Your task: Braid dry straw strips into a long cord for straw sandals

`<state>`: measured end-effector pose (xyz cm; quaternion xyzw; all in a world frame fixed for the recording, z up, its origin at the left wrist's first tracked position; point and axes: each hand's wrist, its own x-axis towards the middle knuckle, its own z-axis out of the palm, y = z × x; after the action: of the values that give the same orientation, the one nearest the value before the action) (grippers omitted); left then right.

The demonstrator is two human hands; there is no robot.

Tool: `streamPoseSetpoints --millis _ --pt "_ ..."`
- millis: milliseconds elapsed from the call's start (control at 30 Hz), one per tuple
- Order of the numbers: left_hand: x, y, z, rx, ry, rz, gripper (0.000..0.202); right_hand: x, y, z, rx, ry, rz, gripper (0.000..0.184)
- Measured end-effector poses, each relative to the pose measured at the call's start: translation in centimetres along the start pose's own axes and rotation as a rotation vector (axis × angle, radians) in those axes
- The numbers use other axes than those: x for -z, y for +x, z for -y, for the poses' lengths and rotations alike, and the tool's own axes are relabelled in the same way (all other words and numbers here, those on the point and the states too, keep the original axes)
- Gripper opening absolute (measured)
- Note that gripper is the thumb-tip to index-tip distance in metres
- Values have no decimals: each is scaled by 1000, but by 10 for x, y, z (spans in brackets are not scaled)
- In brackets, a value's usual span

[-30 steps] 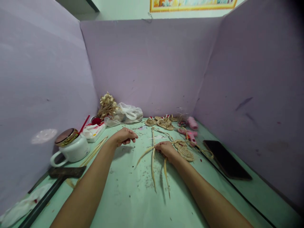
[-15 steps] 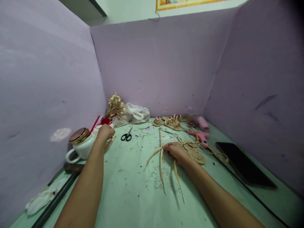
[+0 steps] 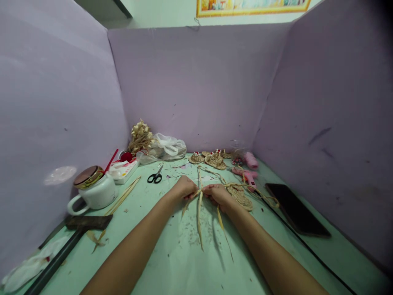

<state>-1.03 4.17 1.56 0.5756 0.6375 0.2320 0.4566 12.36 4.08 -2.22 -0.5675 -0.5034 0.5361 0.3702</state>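
My left hand [image 3: 184, 187] and my right hand [image 3: 218, 193] meet at the middle of the green table [image 3: 172, 262], both closed on pale straw strands [image 3: 199, 219] that fan out toward me. Behind my right hand the strands run into a flat woven straw coil [image 3: 241, 196]. Black scissors [image 3: 155, 176] lie a little to the left of my left hand.
A white lidded mug [image 3: 93, 191], a red and white box [image 3: 123, 169], dried straw and a plastic bag [image 3: 166, 146] sit at the left and back. Small woven pieces [image 3: 211, 159], a pink glue gun [image 3: 245, 175], and a dark phone [image 3: 294, 209] lie to the right. Purple partitions enclose the table.
My left hand came back from the mug area at the far left to the straw strands and closed on them beside my right hand. The scissors now lie uncovered.
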Motion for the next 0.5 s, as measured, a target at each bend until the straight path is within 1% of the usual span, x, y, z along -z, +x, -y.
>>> streamPoseSetpoints --millis 67,167,300,367,467,500 --pt "-8 1 3 17 8 20 14 0 1 -1 -1 9 -1 8" --pt "-8 4 7 30 6 23 15 0 3 -2 1 17 -12 7" --pt "-10 7 6 -9 31 -47 11 -2 2 -1 7 28 -29 4" --pt "-15 4 2 -73 137 -131 8 -3 1 -1 12 37 -36 6" --pt "-26 -9 -3 -207 460 -308 15 -3 0 -1 29 42 -43 8" --pt "-30 -14 -5 -231 557 -330 18 -3 0 -1 42 38 -43 8"
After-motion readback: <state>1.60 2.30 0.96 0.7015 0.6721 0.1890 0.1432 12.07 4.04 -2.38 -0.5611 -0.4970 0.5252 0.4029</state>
